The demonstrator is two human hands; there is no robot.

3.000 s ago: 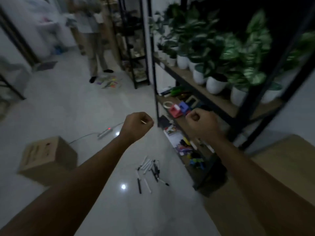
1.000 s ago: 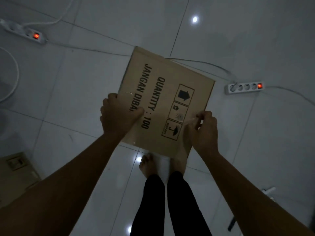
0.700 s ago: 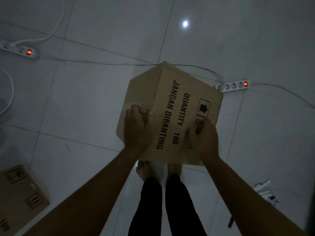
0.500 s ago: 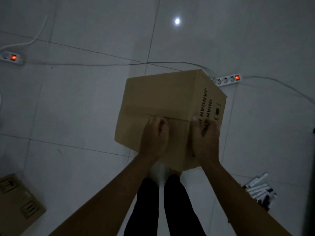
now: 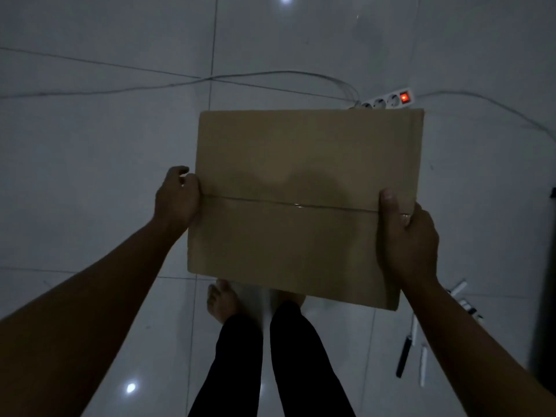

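Note:
A brown cardboard box (image 5: 304, 164) is held in the air above the tiled floor, its taped top seam facing me. My left hand (image 5: 176, 198) grips the box's left edge at the seam, fingers curled against the side. My right hand (image 5: 404, 239) grips the right edge, thumb lying on the top face and fingers hidden behind the box. The room is dim.
A white power strip (image 5: 388, 100) with a lit red switch lies on the floor beyond the box, with cables (image 5: 240, 78) running across the tiles. Several markers (image 5: 421, 341) are scattered at the lower right. My bare feet (image 5: 221, 302) and dark trouser legs stand below the box.
The box has been turned so the plain taped face points up and the printed side is out of sight. My hands have slid apart from the middle to the left and right edges.

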